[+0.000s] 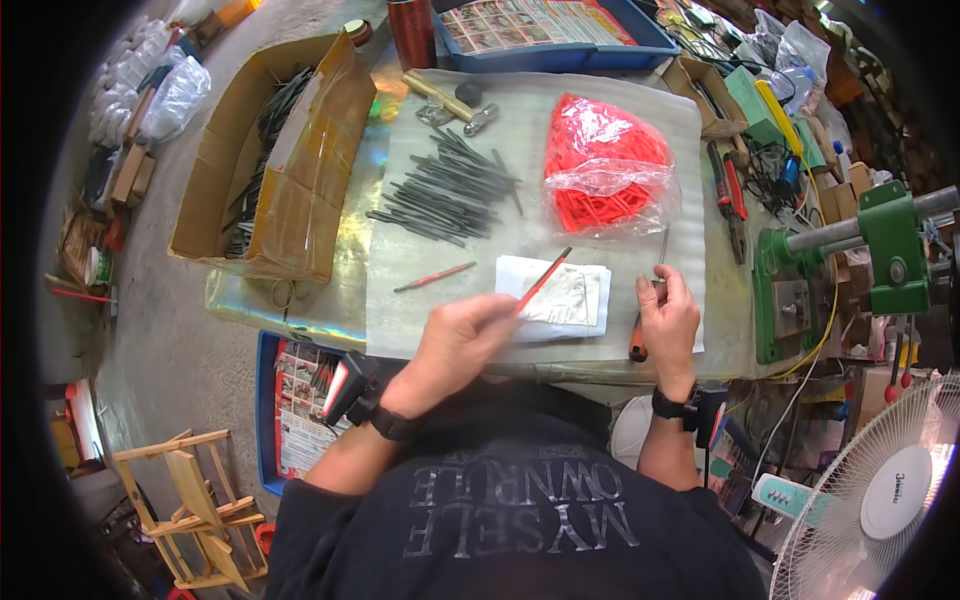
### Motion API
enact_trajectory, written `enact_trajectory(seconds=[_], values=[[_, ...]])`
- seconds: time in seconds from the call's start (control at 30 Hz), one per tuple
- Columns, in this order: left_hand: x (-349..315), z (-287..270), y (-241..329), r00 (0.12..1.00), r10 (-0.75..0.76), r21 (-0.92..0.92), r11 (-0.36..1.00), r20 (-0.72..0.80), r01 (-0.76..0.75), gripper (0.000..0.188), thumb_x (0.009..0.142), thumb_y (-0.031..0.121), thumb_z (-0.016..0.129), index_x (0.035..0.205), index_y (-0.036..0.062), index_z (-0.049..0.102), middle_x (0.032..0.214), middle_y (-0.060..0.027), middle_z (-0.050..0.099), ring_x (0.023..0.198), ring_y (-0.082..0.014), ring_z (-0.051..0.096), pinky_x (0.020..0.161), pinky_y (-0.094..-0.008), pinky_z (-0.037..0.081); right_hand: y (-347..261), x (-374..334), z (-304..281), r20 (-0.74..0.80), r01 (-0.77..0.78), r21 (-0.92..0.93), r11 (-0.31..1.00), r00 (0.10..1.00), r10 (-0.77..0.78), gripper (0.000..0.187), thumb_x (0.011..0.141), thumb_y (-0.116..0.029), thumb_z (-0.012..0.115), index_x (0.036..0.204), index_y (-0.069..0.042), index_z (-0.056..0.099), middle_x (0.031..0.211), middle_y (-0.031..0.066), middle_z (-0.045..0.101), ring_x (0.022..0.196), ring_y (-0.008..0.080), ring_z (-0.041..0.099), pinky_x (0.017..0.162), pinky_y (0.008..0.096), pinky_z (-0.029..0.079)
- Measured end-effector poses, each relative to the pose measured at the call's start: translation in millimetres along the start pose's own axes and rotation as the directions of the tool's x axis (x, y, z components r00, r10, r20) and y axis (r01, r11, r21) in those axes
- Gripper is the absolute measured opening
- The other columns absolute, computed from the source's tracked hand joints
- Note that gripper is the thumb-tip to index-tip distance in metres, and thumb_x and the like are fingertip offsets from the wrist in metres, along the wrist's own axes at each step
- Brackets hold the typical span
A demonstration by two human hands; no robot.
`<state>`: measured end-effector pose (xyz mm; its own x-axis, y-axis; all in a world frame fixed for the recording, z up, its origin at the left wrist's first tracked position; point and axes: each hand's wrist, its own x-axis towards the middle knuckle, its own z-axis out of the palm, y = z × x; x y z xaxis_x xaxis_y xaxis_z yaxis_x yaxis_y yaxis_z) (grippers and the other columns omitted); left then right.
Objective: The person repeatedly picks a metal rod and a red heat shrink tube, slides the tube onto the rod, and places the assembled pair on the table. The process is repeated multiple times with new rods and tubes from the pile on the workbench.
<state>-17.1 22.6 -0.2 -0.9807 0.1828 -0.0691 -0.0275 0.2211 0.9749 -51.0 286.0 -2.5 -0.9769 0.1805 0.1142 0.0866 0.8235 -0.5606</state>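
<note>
My left hand, slightly blurred, pinches a thin dark rod with a red sleeve, its black tip pointing up and right. Beneath that rod lie folded white papers with a grey-white patch on top. In my right hand is a screwdriver with a black and orange handle, its thin shaft pointing away from me. A similar red-and-dark rod rests on the mat to the left. Farther off are a pile of black rods and a clear bag of red plastic pieces.
A pale foam mat covers the table. An open cardboard box with dark rods stands left, a hammer and a blue tray at the back. Pliers, a green press and a fan are on the right.
</note>
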Motion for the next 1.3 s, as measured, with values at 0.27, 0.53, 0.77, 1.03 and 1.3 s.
enact_trajectory(seconds=[0.27,0.53,0.77,1.03,1.3], values=[[17,-1,-6,0.970,0.243,0.314,0.921,-0.002,-0.230,0.015,0.080,0.002,0.064,0.095,-0.0001,0.065,0.080,-0.0102,0.060,0.069,-0.0199,0.059,0.061,-0.0284,0.047,53,-1,9,-0.006,-0.014,-0.201,0.979,1.000,0.013,0.055,0.076,-0.031,0.067,0.119,-0.001,0.051,0.099,0.0209,0.057,0.086,0.0382,0.058,0.077,0.0424,0.047],[22,10,-15,0.937,0.341,0.541,0.776,0.074,-0.325,0.009,0.081,0.001,0.058,0.089,0.0010,0.061,0.081,-0.0156,0.057,0.075,-0.0338,0.058,0.065,-0.0390,0.048,49,5,9,-0.048,-0.036,0.654,0.756,0.995,0.089,0.036,0.086,-0.011,0.057,0.120,-0.002,0.049,0.084,0.0062,0.058,0.077,0.0209,0.061,0.067,0.0303,0.050],[24,10,-11,0.939,0.307,0.609,0.718,0.158,-0.337,0.010,0.071,-0.005,0.050,0.080,-0.0005,0.052,0.081,-0.0184,0.052,0.076,-0.0375,0.056,0.066,-0.0424,0.047,-43,5,13,-0.035,0.063,0.978,0.200,0.989,-0.144,0.034,0.087,0.003,0.043,0.120,-0.003,0.043,0.092,0.0093,0.056,0.082,0.0177,0.058,0.070,0.0316,0.051],[27,12,-9,0.940,0.304,0.666,0.671,0.155,-0.327,0.005,0.075,-0.002,0.051,0.079,-0.0002,0.054,0.079,-0.0169,0.053,0.071,-0.0362,0.057,0.063,-0.0423,0.048,-74,25,6,-0.343,0.351,0.935,-0.047,0.864,-0.368,0.015,0.084,0.005,0.050,0.096,-0.003,0.043,0.074,0.0098,0.051,0.067,0.0188,0.054,0.056,0.0298,0.049],[26,10,-7,0.945,0.282,0.663,0.678,0.165,-0.318,0.007,0.072,-0.004,0.051,0.079,-0.0003,0.053,0.081,-0.0174,0.053,0.071,-0.0366,0.057,0.062,-0.0427,0.049,-90,27,25,-0.071,0.116,0.945,0.305,0.985,-0.155,0.014,0.084,0.003,0.060,0.082,-0.004,0.047,0.058,0.0045,0.053,0.046,0.0093,0.050,0.043,0.0231,0.042]])
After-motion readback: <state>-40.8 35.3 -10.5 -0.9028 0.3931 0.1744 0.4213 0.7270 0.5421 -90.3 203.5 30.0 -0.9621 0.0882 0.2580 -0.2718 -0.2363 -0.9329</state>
